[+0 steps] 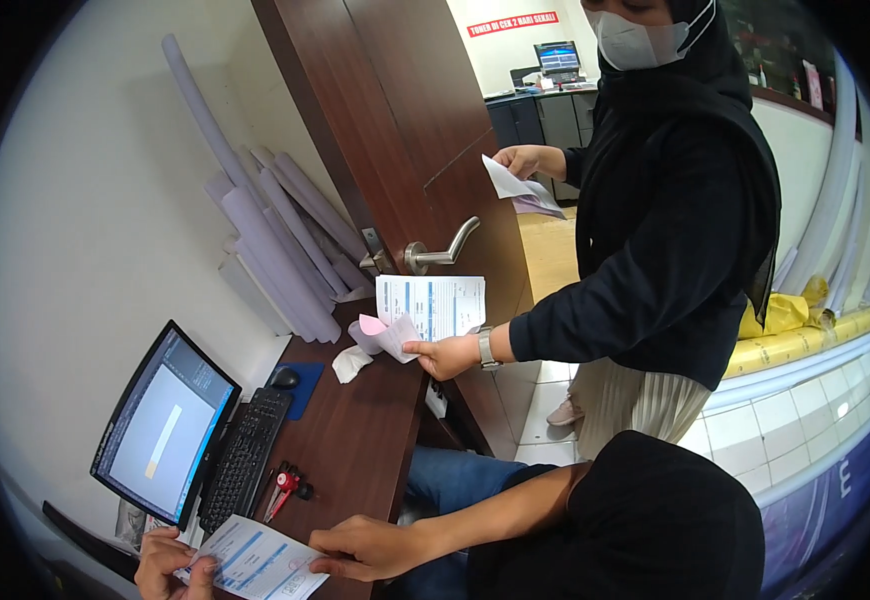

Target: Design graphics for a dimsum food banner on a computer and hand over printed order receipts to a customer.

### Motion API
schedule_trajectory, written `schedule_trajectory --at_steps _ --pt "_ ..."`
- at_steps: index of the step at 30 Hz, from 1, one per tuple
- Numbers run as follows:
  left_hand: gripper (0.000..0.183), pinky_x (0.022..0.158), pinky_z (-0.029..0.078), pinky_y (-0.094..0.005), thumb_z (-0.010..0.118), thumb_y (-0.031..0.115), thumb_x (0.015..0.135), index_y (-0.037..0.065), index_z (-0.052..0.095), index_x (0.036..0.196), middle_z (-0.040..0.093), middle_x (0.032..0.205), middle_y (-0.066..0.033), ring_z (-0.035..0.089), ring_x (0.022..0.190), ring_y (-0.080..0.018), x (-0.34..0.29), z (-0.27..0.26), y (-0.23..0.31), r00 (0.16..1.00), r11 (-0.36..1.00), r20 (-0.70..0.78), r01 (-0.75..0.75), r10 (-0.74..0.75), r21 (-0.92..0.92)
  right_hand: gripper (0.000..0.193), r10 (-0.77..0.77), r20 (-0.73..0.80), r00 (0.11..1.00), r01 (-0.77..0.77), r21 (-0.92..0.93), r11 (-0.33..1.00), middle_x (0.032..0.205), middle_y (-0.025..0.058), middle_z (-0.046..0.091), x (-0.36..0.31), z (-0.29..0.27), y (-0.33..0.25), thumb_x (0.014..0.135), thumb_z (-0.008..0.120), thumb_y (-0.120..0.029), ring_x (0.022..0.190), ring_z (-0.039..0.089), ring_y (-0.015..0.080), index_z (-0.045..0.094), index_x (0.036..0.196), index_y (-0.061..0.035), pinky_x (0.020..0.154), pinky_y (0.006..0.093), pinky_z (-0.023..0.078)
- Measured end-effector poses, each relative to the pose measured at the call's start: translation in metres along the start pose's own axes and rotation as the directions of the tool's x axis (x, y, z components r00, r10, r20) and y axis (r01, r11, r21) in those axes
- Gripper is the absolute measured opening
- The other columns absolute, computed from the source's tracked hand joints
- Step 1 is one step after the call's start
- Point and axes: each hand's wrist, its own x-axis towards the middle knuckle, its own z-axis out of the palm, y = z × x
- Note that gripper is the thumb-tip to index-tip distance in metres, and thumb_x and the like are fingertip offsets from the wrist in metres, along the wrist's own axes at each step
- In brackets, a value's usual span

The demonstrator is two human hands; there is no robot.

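A white printed form (255,562) with blue bands and a reddish stamp mark lies between my two hands, low in the view. My left hand (170,568) grips its left end with bent fingers, partly cut off by the lower edge. My right hand (370,548) pinches its right side, the bare forearm reaching in from a black sleeve at lower right. Across the desk, a standing person's hand (445,355) holds a stack of similar forms (433,302) with a curled pink sheet (373,325). That person's other hand (530,160) holds folded papers (515,185).
Left of my hands stand a monitor (167,420), a black keyboard (245,458) and a mouse (283,377) on a blue pad. A red-and-black object (285,485) lies on the brown desk (355,450). Paper rolls (275,260) lean behind, beside an open door (415,120).
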Motion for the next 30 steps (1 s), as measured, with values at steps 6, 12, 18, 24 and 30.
schedule_trajectory --at_steps 6,12,18,24,30 --pt "0.034 0.091 0.048 -0.0410 0.087 0.024 0.078 0.001 0.062 0.078 0.058 0.077 -0.0087 0.059 0.085 -0.0249 0.001 0.030 -0.009 0.974 0.974 0.076 0.220 -0.215 -0.062 0.019 0.046 -0.110 0.993 -0.058 -0.115 0.992 0.070 0.0144 0.058 -0.022 -0.034 -0.009 0.105 0.063 -0.019 0.057 0.058 0.0262 0.058 0.099 -0.0015 0.055 0.0366 0.045" --pt "0.022 0.071 0.051 -0.0316 0.087 0.013 0.076 0.001 0.068 0.077 0.067 0.076 -0.0116 0.065 0.072 -0.0245 0.019 0.077 -0.010 0.976 0.978 0.157 0.171 -0.151 -0.122 0.018 0.068 -0.309 0.949 -0.177 -0.338 0.924 0.086 0.0149 0.065 -0.048 -0.078 -0.029 0.103 0.066 -0.018 0.072 0.067 0.0261 0.065 0.104 -0.0002 0.065 0.0359 0.051" --pt "0.027 0.067 0.052 -0.0286 0.084 0.016 0.082 -0.001 0.069 0.096 0.069 0.080 -0.0083 0.065 0.071 -0.0154 0.029 0.136 -0.044 0.959 0.862 0.195 0.273 -0.208 -0.426 0.019 -0.465 -0.516 0.719 -0.119 -0.750 0.650 0.077 -0.0010 0.055 -0.041 -0.140 -0.086 0.108 0.056 -0.022 0.053 0.045 0.0049 0.057 0.100 -0.0047 0.049 0.0205 0.037" --pt "0.022 0.065 0.049 -0.0252 0.078 0.019 0.091 0.000 0.072 0.098 0.067 0.080 -0.0022 0.060 0.072 -0.0071 0.009 0.193 -0.072 0.804 0.789 0.512 0.512 -0.301 -0.340 0.028 -0.856 -0.234 0.461 0.009 -0.963 0.268 0.087 0.0049 0.057 -0.035 -0.167 -0.146 0.114 0.044 -0.031 0.069 0.056 0.0120 0.052 0.118 -0.0046 0.064 0.0280 0.048" --pt "0.034 0.064 0.052 -0.0335 0.078 0.033 0.090 0.000 0.072 0.091 0.070 0.072 -0.0100 0.066 0.064 -0.0191 -0.026 0.242 -0.098 0.702 0.809 0.660 0.536 -0.268 -0.242 0.039 -0.921 -0.155 0.359 0.347 -0.893 0.286 0.066 0.0005 0.037 -0.026 -0.174 -0.189 0.115 0.038 -0.038 0.047 0.029 0.0091 0.046 0.092 -0.0080 0.045 0.0270 0.031"
